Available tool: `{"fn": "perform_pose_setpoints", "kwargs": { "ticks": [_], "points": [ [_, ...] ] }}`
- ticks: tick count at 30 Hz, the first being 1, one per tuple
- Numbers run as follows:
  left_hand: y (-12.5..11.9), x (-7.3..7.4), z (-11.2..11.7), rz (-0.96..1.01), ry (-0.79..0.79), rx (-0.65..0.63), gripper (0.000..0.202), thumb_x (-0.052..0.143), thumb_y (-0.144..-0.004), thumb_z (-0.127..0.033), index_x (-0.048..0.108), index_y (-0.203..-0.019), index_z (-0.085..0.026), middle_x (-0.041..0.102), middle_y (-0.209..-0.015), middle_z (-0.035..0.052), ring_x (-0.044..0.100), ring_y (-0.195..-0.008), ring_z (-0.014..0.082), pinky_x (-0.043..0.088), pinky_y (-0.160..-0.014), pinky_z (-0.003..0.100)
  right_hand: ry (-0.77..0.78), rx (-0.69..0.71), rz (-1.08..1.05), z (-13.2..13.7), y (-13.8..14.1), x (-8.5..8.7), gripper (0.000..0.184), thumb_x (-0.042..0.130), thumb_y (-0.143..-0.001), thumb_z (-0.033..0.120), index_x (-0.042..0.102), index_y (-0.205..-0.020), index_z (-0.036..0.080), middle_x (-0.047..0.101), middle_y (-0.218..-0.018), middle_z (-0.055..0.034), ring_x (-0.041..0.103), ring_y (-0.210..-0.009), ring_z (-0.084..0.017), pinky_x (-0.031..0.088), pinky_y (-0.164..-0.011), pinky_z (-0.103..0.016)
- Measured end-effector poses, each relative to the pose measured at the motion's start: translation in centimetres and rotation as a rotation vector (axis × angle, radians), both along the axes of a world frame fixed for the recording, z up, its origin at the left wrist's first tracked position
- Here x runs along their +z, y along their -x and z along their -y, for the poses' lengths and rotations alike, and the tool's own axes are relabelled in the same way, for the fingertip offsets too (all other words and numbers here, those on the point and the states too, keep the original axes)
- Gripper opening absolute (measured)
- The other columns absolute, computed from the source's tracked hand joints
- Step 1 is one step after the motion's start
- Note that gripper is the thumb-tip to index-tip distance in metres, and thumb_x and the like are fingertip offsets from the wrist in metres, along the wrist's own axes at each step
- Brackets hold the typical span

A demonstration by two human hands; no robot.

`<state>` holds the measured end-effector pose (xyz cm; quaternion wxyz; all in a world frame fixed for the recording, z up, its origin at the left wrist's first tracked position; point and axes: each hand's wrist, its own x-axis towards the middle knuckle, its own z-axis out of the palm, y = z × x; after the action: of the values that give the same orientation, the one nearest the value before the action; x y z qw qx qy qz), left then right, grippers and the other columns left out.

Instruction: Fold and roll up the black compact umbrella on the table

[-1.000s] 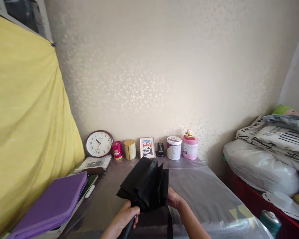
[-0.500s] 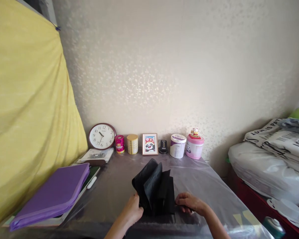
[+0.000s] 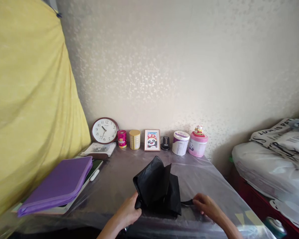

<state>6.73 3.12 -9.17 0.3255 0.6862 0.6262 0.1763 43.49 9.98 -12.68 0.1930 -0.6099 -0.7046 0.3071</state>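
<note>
Bundle of loosely pleated black fabric (image 3: 153, 187), lower centre of frame, looks light, floppy, slightly slick. Left hand (image 3: 129, 210) closed on its lower-left side; right hand (image 3: 205, 206) pinches narrow flat black strap (image 3: 187, 202). Best hold: probably gathered base plus strap, not loose flaps.

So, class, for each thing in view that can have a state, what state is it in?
Black fabric bundle: loosely folded, gripped by the left hand
Black strap: drawn out sideways, pinched by the right hand
Clock: upright, showing about half past ten
Picture frame: upright
Purple folder: lying down
Purple-and-white tub: lid on
Pink tin: lid on, figurine on top
</note>
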Motion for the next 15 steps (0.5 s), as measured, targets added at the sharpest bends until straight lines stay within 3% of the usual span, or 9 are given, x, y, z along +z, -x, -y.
{"fn": "perform_pose_setpoints", "kwargs": {
  "ticks": [3,7,11,15],
  "points": [
    [-0.9,-0.1,0.4,-0.128,-0.120,0.078,0.060,0.054,-0.078,0.002,0.038,-0.130,-0.023,0.057,-0.090,0.0040,0.057,-0.082,0.0242,0.044,-0.069,0.028,-0.438,-0.063,0.023,0.1,1.3,2.0,0.032,0.037,-0.083,0.041,0.058,-0.089,0.018,0.059,-0.082,-0.0068,0.056,-0.076,-0.026,0.042,-0.065,-0.034],
    [-2.8,0.1,1.3,-0.346,-0.197,0.094,0.072,0.059,-0.079,0.001,0.024,-0.139,-0.021,0.051,-0.106,0.0085,0.051,-0.094,0.0255,0.041,-0.079,0.031,-0.682,0.015,-0.113,1.2,5.3,5.6,0.026,0.038,-0.091,0.038,0.057,-0.097,0.021,0.056,-0.090,-0.0054,0.055,-0.077,-0.022,0.043,-0.066,-0.032],
    [-4.3,1.1,2.1,-0.532,-0.192,0.055,0.080,0.058,-0.080,-0.001,0.011,-0.142,-0.018,0.049,-0.106,0.0101,0.053,-0.087,0.0242,0.043,-0.076,0.031,-0.788,0.169,-0.090,2.7,9.4,7.6,0.029,0.033,-0.092,0.025,0.052,-0.114,0.020,0.053,-0.090,-0.0077,0.054,-0.081,-0.023,0.044,-0.071,-0.032],
    [-4.8,1.5,2.4,-0.564,-0.183,0.033,0.077,0.054,-0.082,0.002,0.011,-0.142,-0.017,0.049,-0.106,0.0112,0.053,-0.086,0.0242,0.044,-0.074,0.032,-0.756,0.245,-0.034,3.3,11.5,7.6,0.038,0.033,-0.087,0.018,0.043,-0.123,0.020,0.049,-0.095,-0.0084,0.054,-0.080,-0.023,0.045,-0.064,-0.032]
  ]
}}
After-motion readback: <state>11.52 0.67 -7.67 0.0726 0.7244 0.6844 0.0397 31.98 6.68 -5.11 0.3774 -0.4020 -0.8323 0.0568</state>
